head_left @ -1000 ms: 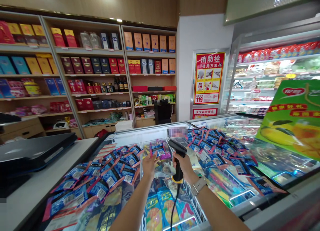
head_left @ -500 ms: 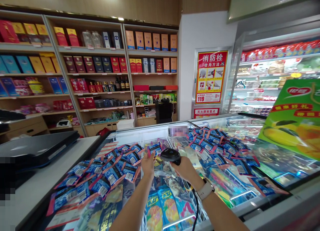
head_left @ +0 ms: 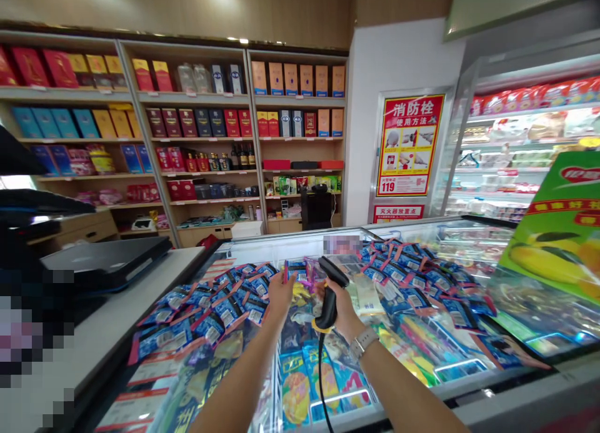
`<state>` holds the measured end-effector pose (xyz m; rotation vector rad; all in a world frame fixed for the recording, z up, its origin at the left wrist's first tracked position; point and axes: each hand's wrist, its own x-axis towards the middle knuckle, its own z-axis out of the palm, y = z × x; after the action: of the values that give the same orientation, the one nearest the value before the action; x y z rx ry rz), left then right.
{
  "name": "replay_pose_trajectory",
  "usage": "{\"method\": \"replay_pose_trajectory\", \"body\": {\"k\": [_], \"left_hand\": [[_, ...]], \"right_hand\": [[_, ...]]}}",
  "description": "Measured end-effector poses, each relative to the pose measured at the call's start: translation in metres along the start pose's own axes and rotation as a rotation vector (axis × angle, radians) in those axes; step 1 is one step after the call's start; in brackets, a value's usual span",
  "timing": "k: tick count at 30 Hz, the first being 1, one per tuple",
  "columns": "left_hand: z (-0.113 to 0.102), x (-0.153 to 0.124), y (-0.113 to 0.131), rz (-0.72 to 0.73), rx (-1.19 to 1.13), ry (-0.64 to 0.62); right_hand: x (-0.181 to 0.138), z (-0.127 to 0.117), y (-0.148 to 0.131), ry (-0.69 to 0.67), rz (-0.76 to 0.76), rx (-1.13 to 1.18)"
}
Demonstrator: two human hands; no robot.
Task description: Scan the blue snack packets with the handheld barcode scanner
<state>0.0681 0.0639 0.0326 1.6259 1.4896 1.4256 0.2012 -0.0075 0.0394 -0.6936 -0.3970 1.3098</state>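
Note:
My right hand (head_left: pixel 344 309) is wrapped round the grip of a black corded barcode scanner (head_left: pixel 330 298), whose cable hangs down toward me. My left hand (head_left: pixel 281 292), to its left, pinches a small blue and pink snack packet (head_left: pixel 296 271) by its left edge. The two hands are a little apart over the glass top of a chest freezer. On the glass left of my left hand lies a spread of similar blue packets (head_left: pixel 225 298). Another heap of blue packets (head_left: pixel 417 270) lies to the right of the scanner.
A green mango gift box (head_left: pixel 557 214) stands at the right on the freezer (head_left: pixel 510 373). At the left, a white counter (head_left: pixel 117 327) carries a flat black device (head_left: pixel 112 261). Shelves of boxed goods (head_left: pixel 197 124) line the back wall.
My right hand has turned the scanner from lying flat to upright, its head now pointing up and left. My left hand still pinches the packet. The whole view has shifted slightly left.

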Motion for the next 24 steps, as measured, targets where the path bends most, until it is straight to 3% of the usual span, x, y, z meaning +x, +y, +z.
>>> {"method": "replay_pose_trajectory", "body": {"k": [3,6,9,11,14,17,21,24], "left_hand": [[-0.044,0.017,0.015,0.037,0.175,-0.008],[-0.09,0.036,0.02,0.02,0.507,-0.079],[-0.122,0.047,0.01,-0.004,0.807,-0.093],[-0.132,0.049,-0.002,0.008,0.89,-0.095],[-0.138,0.047,-0.016,0.06,0.871,-0.085],[-0.139,0.045,-0.017,0.148,0.889,-0.031],[-0.126,0.048,0.001,0.337,0.869,0.041],[-0.096,0.049,0.019,0.417,0.731,-0.028]], "right_hand": [[0.002,0.026,0.016,-0.011,0.122,0.139],[0.006,0.055,0.038,-0.08,0.258,0.244],[0.012,0.077,0.067,-0.063,0.37,0.302],[0.015,0.086,0.086,-0.003,0.4,0.306],[0.018,0.091,0.108,0.058,0.408,0.266],[0.019,0.09,0.111,0.04,0.401,0.242],[0.026,0.074,0.084,-0.038,0.314,0.282],[0.035,0.044,0.045,-0.009,0.183,0.253]]}}
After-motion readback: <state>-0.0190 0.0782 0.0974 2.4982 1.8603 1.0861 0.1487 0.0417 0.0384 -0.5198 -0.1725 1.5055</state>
